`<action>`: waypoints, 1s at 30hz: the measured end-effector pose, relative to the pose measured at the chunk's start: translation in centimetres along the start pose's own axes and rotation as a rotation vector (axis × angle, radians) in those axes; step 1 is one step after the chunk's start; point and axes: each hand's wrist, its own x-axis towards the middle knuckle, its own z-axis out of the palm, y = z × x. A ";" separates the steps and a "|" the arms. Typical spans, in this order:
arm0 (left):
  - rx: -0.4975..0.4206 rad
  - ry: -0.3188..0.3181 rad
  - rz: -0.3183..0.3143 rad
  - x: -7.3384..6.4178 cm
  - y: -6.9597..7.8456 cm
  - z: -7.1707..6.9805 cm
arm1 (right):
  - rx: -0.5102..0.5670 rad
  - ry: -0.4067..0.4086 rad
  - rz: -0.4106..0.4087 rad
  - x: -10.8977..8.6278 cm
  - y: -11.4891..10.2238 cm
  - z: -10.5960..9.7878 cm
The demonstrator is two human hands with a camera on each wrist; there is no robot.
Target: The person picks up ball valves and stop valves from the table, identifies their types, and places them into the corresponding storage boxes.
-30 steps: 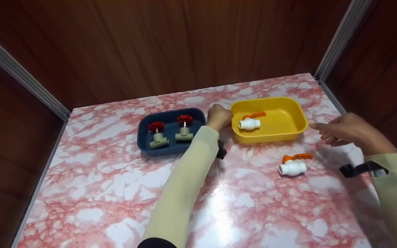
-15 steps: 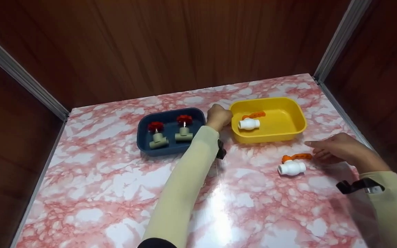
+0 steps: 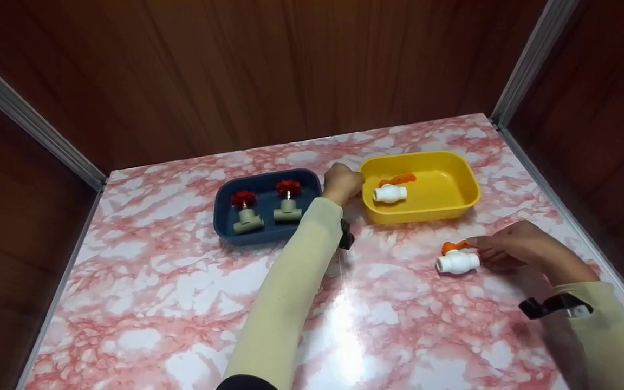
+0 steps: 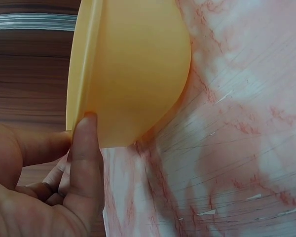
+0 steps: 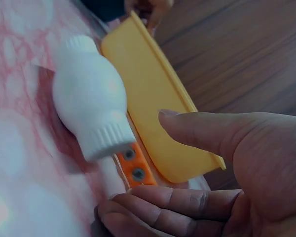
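My left hand (image 3: pixel 343 183) pinches the left end of a yellow plastic tray (image 3: pixel 426 216); in the left wrist view thumb and fingers clasp its rim (image 4: pixel 84 89). On the marbled table, in front of that tray, lies a white ball valve (image 3: pixel 458 263) with an orange lever handle (image 5: pixel 137 167). My right hand (image 3: pixel 520 250) is at the valve's right, over the lever end. In the right wrist view its thumb stands well apart from the fingers, and the fingertips (image 5: pixel 143 195) are right at the lever's end. Another white ball valve (image 3: pixel 390 194) lies inside the yellow tray.
Left of the yellow tray stands a dark blue tray (image 3: pixel 260 238). It holds two beige valves (image 3: pixel 288 211) with red handwheels. Wood-grain panels (image 3: pixel 290 70) rise behind the table and at both sides.
My right hand has come down and left from beside the yellow tray's right end to the ball valve's lever. The left hand stays on the tray rim.
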 end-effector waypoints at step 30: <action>0.005 0.016 -0.023 0.6 0.0 0.6 | 0.360 -0.044 -0.082 0.3 0.6 3.2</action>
